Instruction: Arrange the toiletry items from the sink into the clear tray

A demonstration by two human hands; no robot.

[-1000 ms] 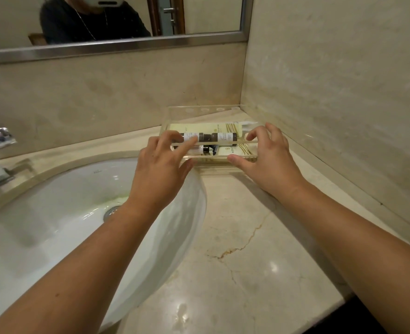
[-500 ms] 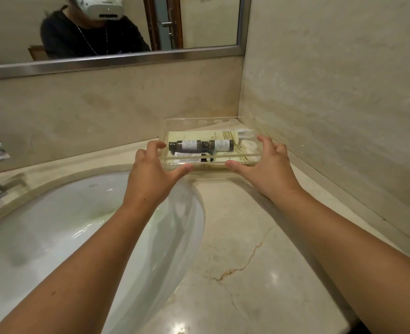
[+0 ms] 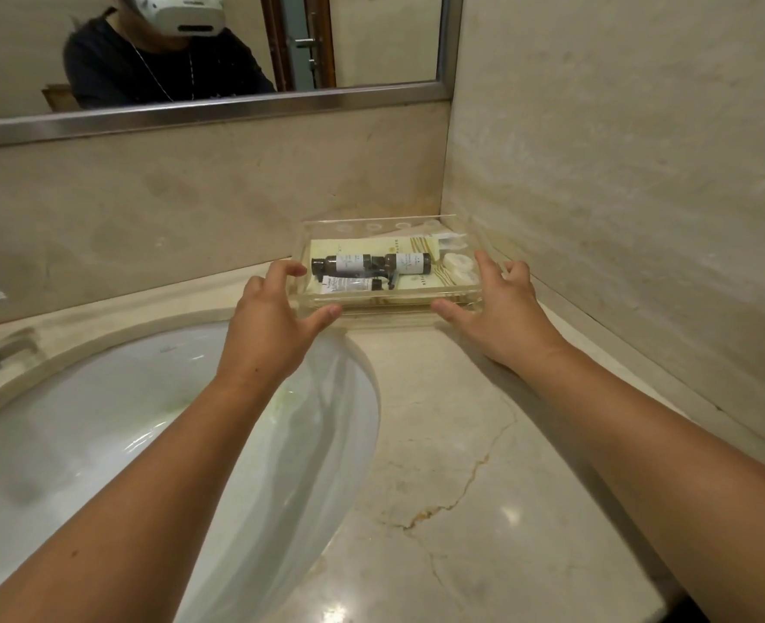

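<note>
Fingers of left hand (image 3: 267,321) and right hand (image 3: 502,314) spread, bracketing clear tray (image 3: 389,303) of toiletries.

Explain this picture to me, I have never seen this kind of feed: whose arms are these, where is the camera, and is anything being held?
There is no machine: a person's two bare arms, filmed by a camera worn on the head, looking down. The mirror reflects that headset. On the beige marble counter, beside the white basin, stands a clear plastic tray in the corner. Inside lie two small dark bottles, a white tube and cream packets. The left hand and right hand sit open at the tray's two ends, with no closed grip visible.
</note>
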